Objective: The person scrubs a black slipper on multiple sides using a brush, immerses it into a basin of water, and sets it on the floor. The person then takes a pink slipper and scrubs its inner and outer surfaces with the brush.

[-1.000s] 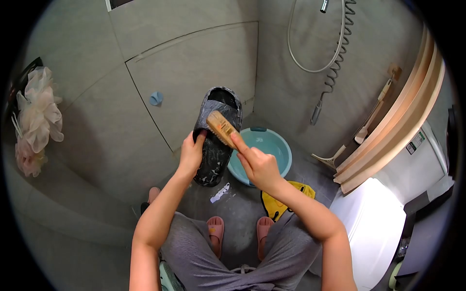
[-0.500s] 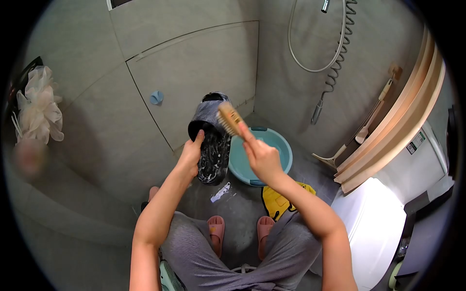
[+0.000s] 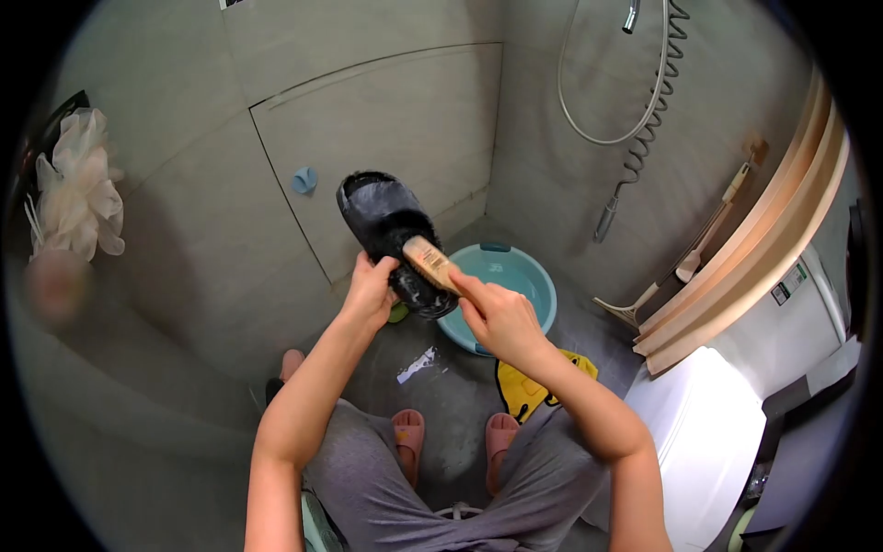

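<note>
A black slide sandal (image 3: 391, 213), wet and streaked with white suds, is held up in front of me, its toe end pointing up and left. My left hand (image 3: 370, 293) is closed round its side, thumb on top. In my right hand (image 3: 504, 317) is a wooden scrub brush (image 3: 430, 261), gripped by its handle. The brush head lies over the sandal's footbed, bristles facing down and hidden. Behind and to the right of the sandal, a light blue basin (image 3: 543, 293) with water in it stands on the floor.
A yellow cloth-like item (image 3: 527, 386) lies on the floor by my right knee. The white toilet (image 3: 690, 442) is at my right, with a folded peach-coloured panel (image 3: 750, 267) above it. A shower hose (image 3: 563, 87) hangs on the wall; a bath puff (image 3: 81, 189) hangs at left.
The sandal has tilted, its toe end swinging left and its heel end right. The brush has moved down, from beside the strap onto the footbed. Both hands keep their hold.
</note>
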The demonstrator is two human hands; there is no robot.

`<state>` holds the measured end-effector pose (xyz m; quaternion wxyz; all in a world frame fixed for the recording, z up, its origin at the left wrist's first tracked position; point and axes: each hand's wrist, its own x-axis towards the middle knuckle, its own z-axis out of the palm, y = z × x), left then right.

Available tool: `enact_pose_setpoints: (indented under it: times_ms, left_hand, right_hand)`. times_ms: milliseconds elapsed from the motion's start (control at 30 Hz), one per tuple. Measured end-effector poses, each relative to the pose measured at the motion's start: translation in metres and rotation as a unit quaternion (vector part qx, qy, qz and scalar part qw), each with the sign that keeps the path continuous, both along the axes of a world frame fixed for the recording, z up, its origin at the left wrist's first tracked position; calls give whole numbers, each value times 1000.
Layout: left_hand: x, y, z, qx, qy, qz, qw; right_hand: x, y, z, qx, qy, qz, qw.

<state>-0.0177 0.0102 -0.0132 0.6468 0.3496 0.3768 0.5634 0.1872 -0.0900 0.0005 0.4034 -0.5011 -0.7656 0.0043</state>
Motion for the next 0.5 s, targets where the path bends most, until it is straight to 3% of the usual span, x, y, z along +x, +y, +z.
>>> enact_pose_setpoints:
  times_ms: [133,200,267,400,500]
  left_hand:
    - [23,-27,9,-8,89,-69,994]
    - [41,-43,8,-14,28,-115,993]
    - [46,-47,11,-17,49,-109,993]
    - [26,-21,14,-29,32,-60,997]
    - [23,-26,12,-4,44,-79,996]
  right_hand:
    - [1,14,11,0,-18,-43,999]
    - [-2,23,10,-1,-11,-86,996]
    - [-10,29,3,-2,4,-121,993]
    - [-34,8,-3,-8,19,-14,1000]
    - [-31,20,7,-9,24,-41,999]
